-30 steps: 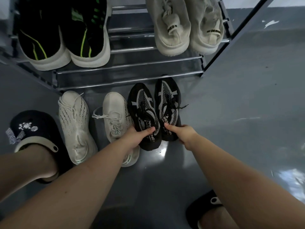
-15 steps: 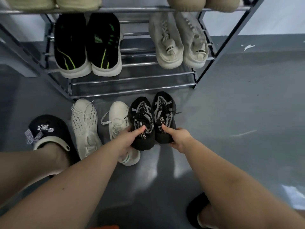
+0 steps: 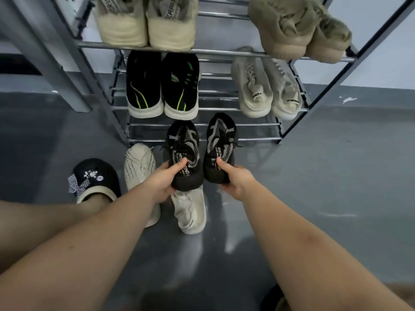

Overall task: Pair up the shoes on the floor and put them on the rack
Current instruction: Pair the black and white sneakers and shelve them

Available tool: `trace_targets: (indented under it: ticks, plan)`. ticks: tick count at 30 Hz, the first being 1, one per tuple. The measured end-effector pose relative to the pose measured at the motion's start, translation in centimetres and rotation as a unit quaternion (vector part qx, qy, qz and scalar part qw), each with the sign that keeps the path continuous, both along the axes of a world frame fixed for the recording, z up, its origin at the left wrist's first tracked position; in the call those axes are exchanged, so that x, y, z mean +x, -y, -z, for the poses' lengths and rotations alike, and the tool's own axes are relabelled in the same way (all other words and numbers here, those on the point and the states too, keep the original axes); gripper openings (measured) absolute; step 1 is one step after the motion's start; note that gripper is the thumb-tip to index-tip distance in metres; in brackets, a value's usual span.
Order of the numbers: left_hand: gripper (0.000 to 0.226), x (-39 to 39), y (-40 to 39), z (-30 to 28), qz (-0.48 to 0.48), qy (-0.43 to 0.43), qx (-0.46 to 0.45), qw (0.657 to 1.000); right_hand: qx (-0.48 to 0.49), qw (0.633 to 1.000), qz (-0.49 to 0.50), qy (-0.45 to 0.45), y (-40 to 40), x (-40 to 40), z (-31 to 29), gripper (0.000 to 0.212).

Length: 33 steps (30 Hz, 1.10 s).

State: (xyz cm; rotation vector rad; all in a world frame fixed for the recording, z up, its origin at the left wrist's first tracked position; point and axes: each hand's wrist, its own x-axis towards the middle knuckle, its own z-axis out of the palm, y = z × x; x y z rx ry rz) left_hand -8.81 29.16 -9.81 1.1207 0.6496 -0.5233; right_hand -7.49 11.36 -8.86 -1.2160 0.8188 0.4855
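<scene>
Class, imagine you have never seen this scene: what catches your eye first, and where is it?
First, the two black patterned shoes at the centre, one held by the heel in the left hand and one in the right hand, toes towards the rack. Next, the white shoes on the floor below them. Then the black shoes with green stripes on the rack's lower shelf.
</scene>
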Motion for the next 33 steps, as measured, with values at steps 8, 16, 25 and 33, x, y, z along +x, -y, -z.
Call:
trace_targets:
  ticks: [8, 16, 25, 33]
  plan:
    - [0.041, 2.8, -4.5, 1.9, -0.038, -0.001, 0.035, 0.999, 0.03, 0.999, -0.04, 0.005, -3.9, 3.2, 2.1, 0.036]
    - [0.044, 6.0, -8.1, 5.2, -0.031, 0.0, 0.061, 0.998, -0.003, 0.996, -0.087, 0.009, -7.3, 6.9, 5.0, 0.037]
    - [0.056, 7.3, -9.7, 7.4, -0.135, -0.003, 0.126, 0.983, -0.047, 0.99, -0.131, 0.036, -10.2, 9.5, 7.8, 0.024]
    - [0.098, 7.3, -9.2, 6.9, -0.076, 0.011, 0.241, 0.967, -0.136, 0.957, -0.249, 0.062, -10.6, 11.3, 6.8, 0.033]
